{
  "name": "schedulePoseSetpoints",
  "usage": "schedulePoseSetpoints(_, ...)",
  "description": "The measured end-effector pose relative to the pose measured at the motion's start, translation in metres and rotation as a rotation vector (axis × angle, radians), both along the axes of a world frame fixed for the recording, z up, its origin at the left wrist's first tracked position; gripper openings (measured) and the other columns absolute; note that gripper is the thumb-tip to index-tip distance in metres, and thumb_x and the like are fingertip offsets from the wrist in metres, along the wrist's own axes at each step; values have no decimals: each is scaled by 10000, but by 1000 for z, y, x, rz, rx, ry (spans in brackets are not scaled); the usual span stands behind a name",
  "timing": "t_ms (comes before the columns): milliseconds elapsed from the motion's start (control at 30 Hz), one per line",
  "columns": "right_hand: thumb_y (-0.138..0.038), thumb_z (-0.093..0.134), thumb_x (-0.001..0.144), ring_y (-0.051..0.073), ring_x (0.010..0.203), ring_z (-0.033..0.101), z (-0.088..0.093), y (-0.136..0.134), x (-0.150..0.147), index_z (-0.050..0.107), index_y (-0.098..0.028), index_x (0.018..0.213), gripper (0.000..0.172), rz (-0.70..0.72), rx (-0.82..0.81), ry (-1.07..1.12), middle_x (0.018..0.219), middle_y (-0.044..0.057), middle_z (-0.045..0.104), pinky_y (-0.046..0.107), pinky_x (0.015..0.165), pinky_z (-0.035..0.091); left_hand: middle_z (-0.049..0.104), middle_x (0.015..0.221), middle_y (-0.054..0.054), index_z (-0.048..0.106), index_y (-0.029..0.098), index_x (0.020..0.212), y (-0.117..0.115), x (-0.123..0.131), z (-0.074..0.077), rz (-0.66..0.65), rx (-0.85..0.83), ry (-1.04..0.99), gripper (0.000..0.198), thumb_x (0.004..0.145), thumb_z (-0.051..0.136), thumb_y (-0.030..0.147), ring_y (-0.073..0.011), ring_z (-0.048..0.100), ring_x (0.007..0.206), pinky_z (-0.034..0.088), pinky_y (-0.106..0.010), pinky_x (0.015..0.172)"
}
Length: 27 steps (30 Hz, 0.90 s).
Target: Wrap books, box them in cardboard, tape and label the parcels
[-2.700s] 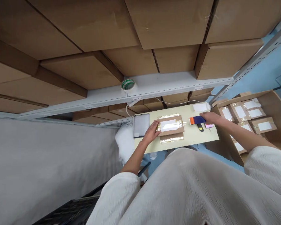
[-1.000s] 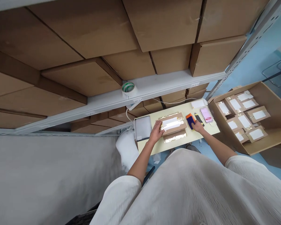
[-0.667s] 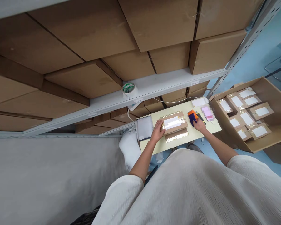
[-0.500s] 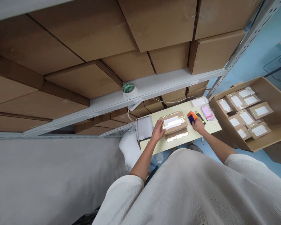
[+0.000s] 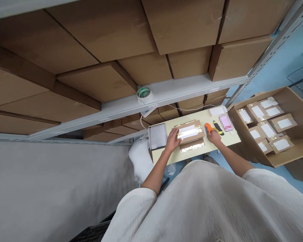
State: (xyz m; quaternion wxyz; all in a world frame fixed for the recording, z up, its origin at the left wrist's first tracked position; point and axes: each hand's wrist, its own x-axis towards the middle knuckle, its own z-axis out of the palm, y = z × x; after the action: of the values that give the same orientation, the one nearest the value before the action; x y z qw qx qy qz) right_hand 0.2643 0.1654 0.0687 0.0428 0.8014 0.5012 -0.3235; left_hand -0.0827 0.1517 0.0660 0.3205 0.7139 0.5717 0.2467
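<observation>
On the pale table [image 5: 171, 160] lies a small cardboard box [image 5: 197, 134] with a white label and shiny tape at its ends. My left hand [image 5: 172, 141] grips its left end, thumb on the near side. Another taped cardboard piece [image 5: 192, 146] shows beneath it. To the right, my right hand [image 5: 214, 137] is closed around an orange and dark hand tool [image 5: 208, 128], just off the box's right end. Its exact kind is hard to tell, as my fingers hide part of it. A black and yellow utility knife [image 5: 217, 126] lies just beyond my right hand.
A dark-edged tray [image 5: 158, 136] sits at the table's left end, a blurred pink item [image 5: 226, 123] at the right. Beside the table, a large open carton [image 5: 296, 148] holds several labelled boxes. A tape roll [image 5: 143, 94] rests on the shelf [image 5: 181, 85], below stacked cartons.
The orange tool has turned in my right hand and now lies lower, with less of its dark side showing. My left hand stays on the box. The whole view has shifted slightly.
</observation>
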Motion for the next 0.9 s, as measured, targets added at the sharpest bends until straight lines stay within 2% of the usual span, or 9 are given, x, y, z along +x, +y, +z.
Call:
schedulePoseSetpoints(100,-528,435,1097,343,1274,607,21,6,-13,576,-151,1414,511,44,277,8,1380,216,653,403,991,515,445,1713,-150,514,236,1589,-2,17,6,156,5,7,659,957,648,365,-361,340,1644,306,-587,1359)
schedulePoseSetpoints(167,-641,479,1057,367,1329,561,32,13,-32,514,-158,1501,656,109,399,15,1448,216,609,438,1069,479,351,1760,-182,469,227,1613,1,32,8,296,-32,25,736,945,694,437,-412,271,1664,284,-640,1345)
schedulePoseSetpoints(267,-736,614,954,405,1383,505,39,25,-66,409,-190,1614,881,217,423,8,1542,219,527,494,1149,403,217,1815,-203,375,249,1653,11,52,6,453,-82,36,927,891,762,609,-475,173,1678,207,-715,1332)
schedulePoseSetpoints(400,-767,653,921,420,1416,469,33,36,-79,336,-211,1670,985,228,379,-10,1588,219,471,522,1181,347,243,1800,-222,379,260,1646,20,56,1,517,-127,39,974,866,748,711,-508,213,1651,216,-732,1307)
schedulePoseSetpoints(500,-775,621,940,420,1423,470,27,38,-63,328,-199,1682,984,162,351,-6,1587,231,476,517,1175,360,348,1739,-259,394,224,1653,18,46,-1,518,-193,60,917,914,701,672,-520,305,1604,259,-743,1274)
schedulePoseSetpoints(567,-763,592,964,415,1428,475,25,37,-50,362,-192,1670,937,121,332,1,1569,229,501,511,1169,376,438,1679,-260,388,207,1669,15,39,-3,521,-222,48,830,983,613,618,-494,384,1567,291,-723,1269)
schedulePoseSetpoints(733,-567,383,1112,330,1323,562,28,30,-43,626,-198,1439,550,167,319,100,1341,159,677,415,1113,433,550,1583,-239,392,157,1678,11,31,-7,530,-216,-104,695,1073,434,497,-407,496,1512,367,-614,1282)
schedulePoseSetpoints(800,-469,280,1142,310,1279,583,33,29,-45,696,-205,1300,517,203,333,152,1213,141,718,376,1072,456,568,1563,-232,419,150,1664,13,31,-3,533,-216,-144,657,1082,407,454,-393,509,1498,383,-594,1281)
schedulePoseSetpoints(900,-457,221,1151,319,1202,620,49,30,-45,721,-205,1236,566,185,380,187,1164,157,720,363,1016,479,584,1540,-195,439,194,1658,19,29,12,525,-179,-189,609,1097,395,428,-354,549,1452,431,-539,1257)
